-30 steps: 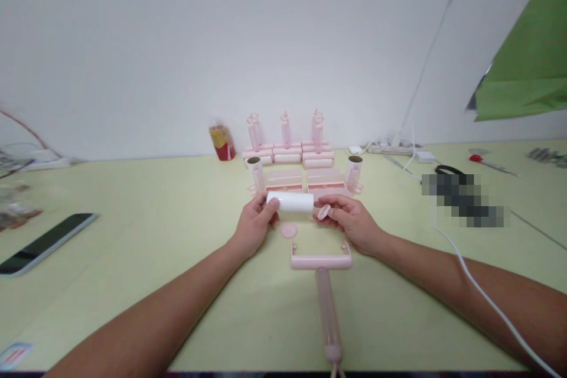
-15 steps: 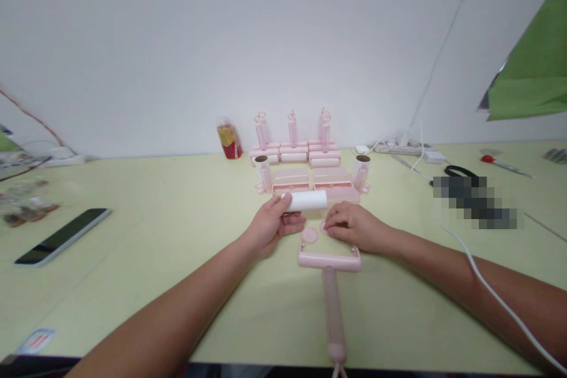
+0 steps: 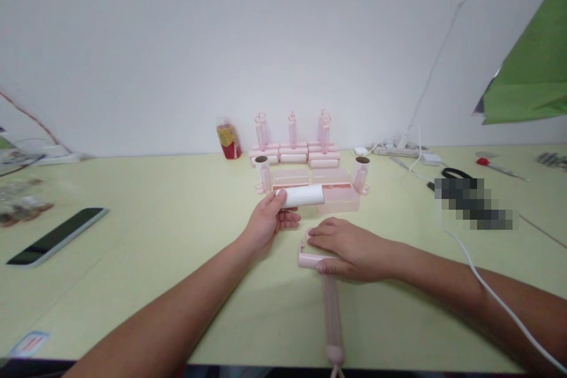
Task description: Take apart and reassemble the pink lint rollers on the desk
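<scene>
My left hand [image 3: 266,221] is closed on a white lint roller refill [image 3: 302,195], held level above the table, thumb on top; its lower fingers stretch out beneath the roll. A pink lint roller handle [image 3: 333,319] lies below with its bracket facing away from me. Over the bracket [image 3: 309,260] spreads my right hand [image 3: 348,248], fingers extended and thumb touching the crossbar. Its fingertips rest on a round pink cap [image 3: 308,235]. The bracket's right end is hidden under this hand, and whether another cap is there cannot be seen.
Pink lint rollers [image 3: 293,153] stand in rows at the back. Nearer are two upright rolls [image 3: 262,168] and pink cases [image 3: 341,201]. A drink bottle [image 3: 229,140] stands by the wall. A phone [image 3: 57,236] lies left; a white cable [image 3: 487,286] crosses my right forearm.
My right hand lowered a pink cap to the table, let it go, then moved down over the bracket and the other cap. My left hand kept the roll. The view shifted slightly.
</scene>
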Motion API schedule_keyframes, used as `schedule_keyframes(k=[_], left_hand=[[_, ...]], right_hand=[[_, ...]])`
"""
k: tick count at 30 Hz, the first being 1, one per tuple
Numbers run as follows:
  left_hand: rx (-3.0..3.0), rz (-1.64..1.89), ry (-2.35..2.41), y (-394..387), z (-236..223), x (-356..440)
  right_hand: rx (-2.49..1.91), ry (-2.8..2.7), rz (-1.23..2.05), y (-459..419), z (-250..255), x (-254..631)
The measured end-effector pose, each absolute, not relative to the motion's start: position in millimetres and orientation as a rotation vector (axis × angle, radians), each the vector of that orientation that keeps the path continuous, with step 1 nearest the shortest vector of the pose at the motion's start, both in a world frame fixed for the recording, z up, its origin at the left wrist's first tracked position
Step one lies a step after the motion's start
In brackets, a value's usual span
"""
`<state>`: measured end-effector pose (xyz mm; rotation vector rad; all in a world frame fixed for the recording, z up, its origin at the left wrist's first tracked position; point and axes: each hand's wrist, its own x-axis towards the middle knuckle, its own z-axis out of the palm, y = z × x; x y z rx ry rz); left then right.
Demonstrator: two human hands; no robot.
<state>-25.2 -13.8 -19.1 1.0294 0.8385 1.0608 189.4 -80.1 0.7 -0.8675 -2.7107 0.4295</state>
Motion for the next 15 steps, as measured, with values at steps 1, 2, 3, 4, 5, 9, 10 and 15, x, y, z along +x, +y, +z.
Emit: schedule_keyframes(k=[1,2,3,4,5,9,10,15], left_hand=[[1.037,1.066,0.841,-14,-18,-25],[1.044,1.074,0.843,-15,-18,-26],[1.051,1.081,0.846,-15,-17,-27],[1.058,1.089,0.85,-15,-17,-27],[1.065,1.097,0.857,-14,-16,-28],[1.094,1.111,0.889,-13,-17,-30],[1.1,1.11,0.89,-13,-17,-30],[1.152,1.07,0.807,-20,-14,-26]], right_hand=[[-0.908,-2.717,0.412,-82,0,189],[-0.947,-2.717,0.404,-83,0,190],[-0.982,-2.714,0.404,-83,0,191],[-1.017,-2.706,0.408,-84,0,193],[-1.05,-2.698,0.417,-85,0,195],[-1.176,-2.659,0.455,-85,0,205],[-1.203,-2.636,0.464,-84,-1,207],[-1.269,-2.191,0.564,-77,-9,213]])
